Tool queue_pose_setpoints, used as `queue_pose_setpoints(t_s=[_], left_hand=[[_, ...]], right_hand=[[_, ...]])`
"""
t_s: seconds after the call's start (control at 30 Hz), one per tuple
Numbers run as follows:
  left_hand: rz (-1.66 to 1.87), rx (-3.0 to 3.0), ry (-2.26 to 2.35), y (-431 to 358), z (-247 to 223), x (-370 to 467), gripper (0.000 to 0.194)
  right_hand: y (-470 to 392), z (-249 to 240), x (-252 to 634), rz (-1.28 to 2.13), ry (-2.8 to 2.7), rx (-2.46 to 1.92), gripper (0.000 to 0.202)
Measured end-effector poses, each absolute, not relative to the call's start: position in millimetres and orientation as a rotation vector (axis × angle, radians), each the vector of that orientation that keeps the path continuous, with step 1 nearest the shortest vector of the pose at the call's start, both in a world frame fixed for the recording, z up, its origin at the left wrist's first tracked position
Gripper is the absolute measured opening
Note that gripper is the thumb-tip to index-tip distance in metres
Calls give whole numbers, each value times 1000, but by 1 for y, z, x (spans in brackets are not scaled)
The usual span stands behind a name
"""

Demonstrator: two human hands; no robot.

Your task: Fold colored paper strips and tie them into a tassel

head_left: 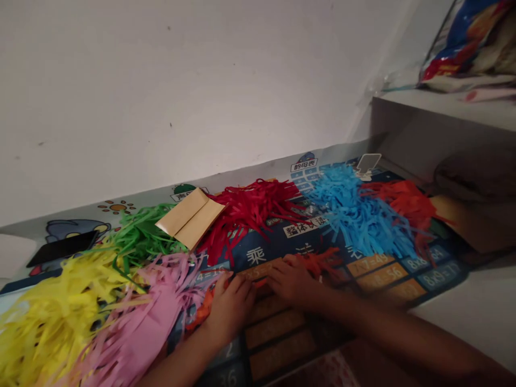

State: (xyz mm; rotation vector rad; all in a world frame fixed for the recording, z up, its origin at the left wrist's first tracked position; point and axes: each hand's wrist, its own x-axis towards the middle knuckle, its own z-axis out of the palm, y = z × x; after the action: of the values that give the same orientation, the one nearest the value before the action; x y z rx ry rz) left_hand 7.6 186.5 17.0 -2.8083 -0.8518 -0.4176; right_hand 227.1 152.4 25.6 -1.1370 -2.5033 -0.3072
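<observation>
Orange paper point(323, 262) lies under and between my two hands, low in the middle of the view, with fringed ends sticking out on both sides. My left hand point(233, 301) is bent over its left part, fingers curled and pressed together. Close beside it, my right hand point(293, 279) has its fingers curled down on the paper's middle. Just left of my left hand is a pink fringed paper bundle point(149, 317). Behind the hands lie red paper strips point(258, 207) and a tan paper envelope point(191, 217).
Yellow strips point(60, 312), green strips point(147, 234) and a black phone point(63, 248) are at the left. Blue strips point(355, 209) and orange-red strips point(407, 201) lie at the right on the printed mat point(278, 248). A white shelf point(447, 107) stands beyond.
</observation>
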Motion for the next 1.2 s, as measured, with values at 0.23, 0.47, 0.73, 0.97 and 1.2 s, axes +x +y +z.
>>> queue_pose_setpoints(t_s=[0.23, 0.47, 0.73, 0.97, 1.2], left_hand=[[-672, -2989, -887, 184, 26, -20, 27], [-754, -3156, -1157, 190, 29, -15, 16], [-570, -2983, -1471, 187, 36, 2, 18], [-403, -2976, -973, 179, 34, 15, 25], [-505, -2906, -876, 184, 7, 38, 19]], right_hand=[[147, 8, 270, 4, -2369, -1295, 11], [157, 20, 279, 619, -2094, -1483, 6], [163, 36, 272, 667, -2135, -1622, 10], [160, 44, 260, 101, -2605, -1320, 8], [161, 44, 247, -186, -2826, -1151, 12]])
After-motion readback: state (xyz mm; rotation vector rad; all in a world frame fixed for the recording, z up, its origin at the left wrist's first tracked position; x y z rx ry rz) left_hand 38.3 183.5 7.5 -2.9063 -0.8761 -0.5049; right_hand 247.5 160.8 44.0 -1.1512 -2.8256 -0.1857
